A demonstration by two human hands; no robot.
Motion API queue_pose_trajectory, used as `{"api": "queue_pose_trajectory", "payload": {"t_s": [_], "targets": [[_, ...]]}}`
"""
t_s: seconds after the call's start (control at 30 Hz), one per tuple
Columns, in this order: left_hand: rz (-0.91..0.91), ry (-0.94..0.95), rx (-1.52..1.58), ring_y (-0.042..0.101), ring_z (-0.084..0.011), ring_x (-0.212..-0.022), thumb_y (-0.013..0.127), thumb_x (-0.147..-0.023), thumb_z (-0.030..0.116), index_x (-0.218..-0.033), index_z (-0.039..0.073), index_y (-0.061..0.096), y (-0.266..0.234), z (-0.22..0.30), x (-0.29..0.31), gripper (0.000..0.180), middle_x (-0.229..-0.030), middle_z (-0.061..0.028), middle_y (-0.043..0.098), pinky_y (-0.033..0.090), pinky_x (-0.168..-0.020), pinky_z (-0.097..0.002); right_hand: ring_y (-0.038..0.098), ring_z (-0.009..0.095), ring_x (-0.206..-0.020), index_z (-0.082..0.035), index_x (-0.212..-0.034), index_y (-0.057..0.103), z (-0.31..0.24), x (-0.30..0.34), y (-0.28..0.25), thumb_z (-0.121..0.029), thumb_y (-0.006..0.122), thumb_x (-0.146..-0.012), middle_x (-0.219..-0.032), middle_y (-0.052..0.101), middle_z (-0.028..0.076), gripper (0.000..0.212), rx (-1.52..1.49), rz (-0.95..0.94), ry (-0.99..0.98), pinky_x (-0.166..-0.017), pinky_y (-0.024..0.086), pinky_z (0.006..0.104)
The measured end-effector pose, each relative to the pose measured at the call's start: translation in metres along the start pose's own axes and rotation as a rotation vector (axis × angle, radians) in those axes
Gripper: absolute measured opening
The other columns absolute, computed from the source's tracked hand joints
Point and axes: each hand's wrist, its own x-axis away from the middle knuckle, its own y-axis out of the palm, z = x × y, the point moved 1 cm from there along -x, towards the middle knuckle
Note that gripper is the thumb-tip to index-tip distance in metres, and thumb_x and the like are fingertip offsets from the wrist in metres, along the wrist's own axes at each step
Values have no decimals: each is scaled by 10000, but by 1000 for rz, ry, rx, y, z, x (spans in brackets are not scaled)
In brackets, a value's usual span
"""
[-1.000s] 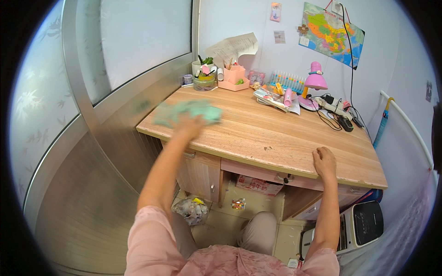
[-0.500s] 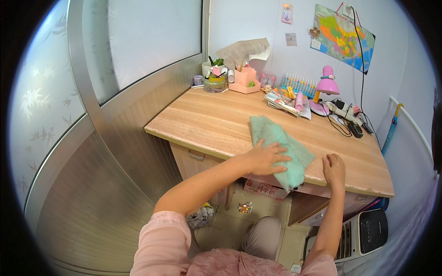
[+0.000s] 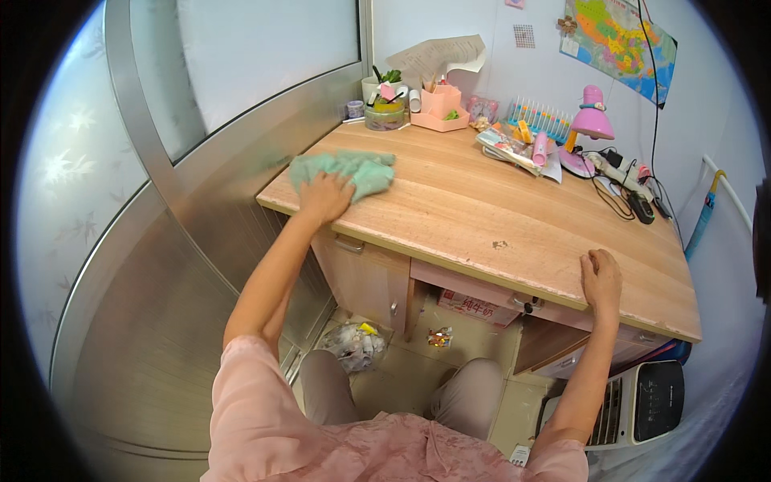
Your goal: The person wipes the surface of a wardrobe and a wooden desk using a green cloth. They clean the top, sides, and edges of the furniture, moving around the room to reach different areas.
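My left hand (image 3: 326, 196) presses a mint-green cloth (image 3: 365, 170) onto the desktop near its left end. Its fingers are bent into the bunched fabric, and their tips are partly hidden there. The wooden desk (image 3: 450, 193) has a worn, chipped front edge. By that edge, on the right, my right hand (image 3: 601, 279) rests on the desktop with its fingers curled in and no object in them.
Along the back stand a pink organizer (image 3: 440, 111), a jar (image 3: 385, 116), papers and booklets (image 3: 514, 148), a pink lamp (image 3: 593, 122) and a power strip with cables (image 3: 622, 173). A metal-framed partition (image 3: 249, 132) borders the left. Below are a filled plastic bag (image 3: 356, 347) and a heater-like appliance (image 3: 642, 406).
My left hand has swept the cloth from the desk's middle front to its left end, uncovering a small dark mark. My right hand stays by the front edge. The view has shifted slightly.
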Motion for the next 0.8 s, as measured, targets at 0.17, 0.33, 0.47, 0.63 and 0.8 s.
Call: {"api": "queue_pose_trajectory", "payload": {"t_s": [0.17, 0.33, 0.47, 0.63, 0.8], "targets": [[481, 512, 182, 470, -280, -1213, 541, -889, 356, -1241, 184, 579, -5, 75, 104, 394, -1274, -83, 565, 304, -1018, -550, 585, 361, -975, 30, -980, 656, -6, 0, -2, -249, 586, -880, -1054, 627, 194, 305, 23, -17, 3, -879, 443, 420], [751, 414, 53, 529, -277, -1114, 602, -843, 282, -1216, 118, 583, 15, 11, 93, 409, -1233, -100, 578, 381, -896, -468, 583, 353, -973, 32, -957, 650, -14, 2, -7, -249, 584, -882, -1032, 629, 179, 298, -14, -19, 31, -870, 444, 415], [757, -176, -14, 479, -278, -1167, 526, -902, 236, -1259, 98, 561, 52, -82, 86, 383, -1225, -106, 578, 378, -901, -452, 586, 351, -958, 34, -952, 645, -10, 0, -3, -239, 583, -882, -1023, 630, 172, 288, 4, 1, -6, -860, 449, 410], [922, -149, 579, 315, -421, -1301, 511, -908, 143, -1279, 76, 543, 77, -9, 83, 379, -1422, -166, 414, 237, -1083, -518, 585, 351, -963, 31, -963, 645, -11, 1, -2, -234, 581, -883, -1031, 629, 168, 284, 25, -20, -4, -864, 446, 412], [916, 205, 654, 184, -471, -1377, 568, -841, 94, -1297, 90, 532, 85, 145, 127, 457, -1509, -197, 254, 249, -1090, -544, 592, 344, -953, 26, -970, 646, -11, -1, 0, -238, 587, -878, -1028, 634, 162, 286, 44, -33, 36, -862, 449, 410]]}}
